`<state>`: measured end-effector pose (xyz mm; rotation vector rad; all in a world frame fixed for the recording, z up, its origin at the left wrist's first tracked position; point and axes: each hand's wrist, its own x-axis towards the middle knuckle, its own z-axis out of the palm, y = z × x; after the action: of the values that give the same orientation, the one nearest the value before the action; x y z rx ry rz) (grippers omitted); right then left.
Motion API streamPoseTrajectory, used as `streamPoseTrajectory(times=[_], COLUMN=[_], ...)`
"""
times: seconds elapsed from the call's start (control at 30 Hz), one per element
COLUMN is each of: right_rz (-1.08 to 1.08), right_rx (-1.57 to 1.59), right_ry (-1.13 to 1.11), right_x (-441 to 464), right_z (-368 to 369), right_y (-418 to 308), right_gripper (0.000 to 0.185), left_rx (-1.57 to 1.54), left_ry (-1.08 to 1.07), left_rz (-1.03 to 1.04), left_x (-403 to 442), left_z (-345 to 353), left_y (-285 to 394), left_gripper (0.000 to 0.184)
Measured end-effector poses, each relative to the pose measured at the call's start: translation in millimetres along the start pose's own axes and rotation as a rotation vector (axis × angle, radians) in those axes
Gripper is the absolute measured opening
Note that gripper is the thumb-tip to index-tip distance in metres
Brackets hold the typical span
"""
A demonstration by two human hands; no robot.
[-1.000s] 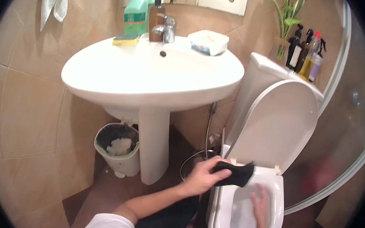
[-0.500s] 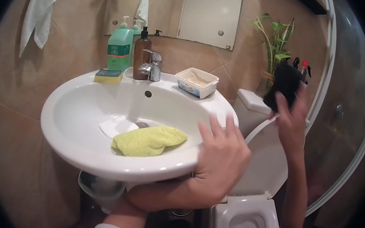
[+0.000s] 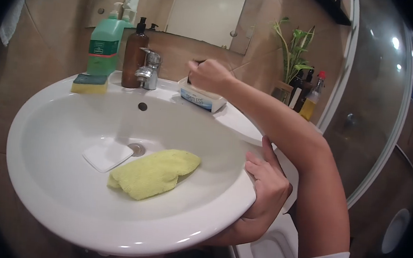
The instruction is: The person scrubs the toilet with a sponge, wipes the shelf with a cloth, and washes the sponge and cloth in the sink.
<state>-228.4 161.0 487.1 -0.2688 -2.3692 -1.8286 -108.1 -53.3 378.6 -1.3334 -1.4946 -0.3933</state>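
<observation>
While the R hand is down at the white tub (label reads "SPOTLESS"), its fingers are bunched in a fist, pinching a black cloth; only a dark edge shows past the knuckles, so exact material n/c. Tub sits on the R rear ledge of the washbasin, a bit R of the chrome faucet. Contents hidden behind the hand. Step in hand, my read: cloth being put to whatever's in the tub. Next move prob. calls for a firm pinch & straight lift, so the tub isn't dragged along.

L hand at the basin's R rim; fingers part-bent, one standing away from the rest, nothing seen held. Gripping the rim or just resting there: can't tell from where I stand.

In bowl: yellow-green cloth, crumpled, near the drain; white square dish (?) beside it, also near drain. Rear L ledge: two-tone sponge, green pump bottle just behind, then brown pump bottle next to faucet. Far R: leafy plant, red-capped bottle w/ yellow liquid. Toilet low on R.
</observation>
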Motion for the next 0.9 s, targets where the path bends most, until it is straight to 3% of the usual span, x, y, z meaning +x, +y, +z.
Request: streamPoseTrajectory(times=[0.07, 0.3, 0.33, 0.4, 0.63, 0.73, 0.8, 0.83, 0.9], right_rz=[-0.211, -0.020, -0.019, 0.063, 0.129, 0.277, 0.496, 0.506, 0.718], right_rx=[0.003, 0.500, 0.495, 0.525, 0.692, 0.779, 1.131, 1.133, 1.688], right_ry=[-0.158, -0.136, -0.137, -0.353, -0.418, -0.353, -0.362, -0.371, -0.192], right_x=[0.7, 0.7, 1.3, 1.2, 5.1, -0.5, -18.8, -36.4, -80.4], right_z=[4.3, 44.3, 39.8, 30.5, 12.1, -15.8, -25.7, -29.6, -35.7], right_y=[-6.4, 0.3, 1.1, -0.1, 16.4, 38.4, 60.5, 69.2, 87.8], right_gripper=[0.012, 0.028, 0.028, 0.033, 0.046, 0.052, 0.049, 0.049, 0.042], left_rx=[0.009, 0.032, 0.039, 0.055, 0.156, 0.224, 0.153, 0.109, -0.088], left_ry=[0.024, 0.093, 0.099, 0.111, 0.148, 0.160, 0.185, 0.194, 0.135], left_rz=[0.000, 0.003, 0.002, 0.002, 0.011, -0.003, -0.042, -0.056, -0.031], left_x=[-2.0, -10.2, -10.5, -12.8, -17.4, -19.3, -16.2, -14.2, -7.9], left_z=[-3.6, 1.8, 2.3, 4.0, 10.1, 13.2, 18.4, 19.8, 19.9], left_y=[-7.0, -8.5, -8.7, -9.3, -6.7, -1.1, 8.4, 13.6, 15.8], left_gripper=[0.044, 0.045, 0.045, 0.046, 0.046, 0.047, 0.045, 0.044, 0.042])
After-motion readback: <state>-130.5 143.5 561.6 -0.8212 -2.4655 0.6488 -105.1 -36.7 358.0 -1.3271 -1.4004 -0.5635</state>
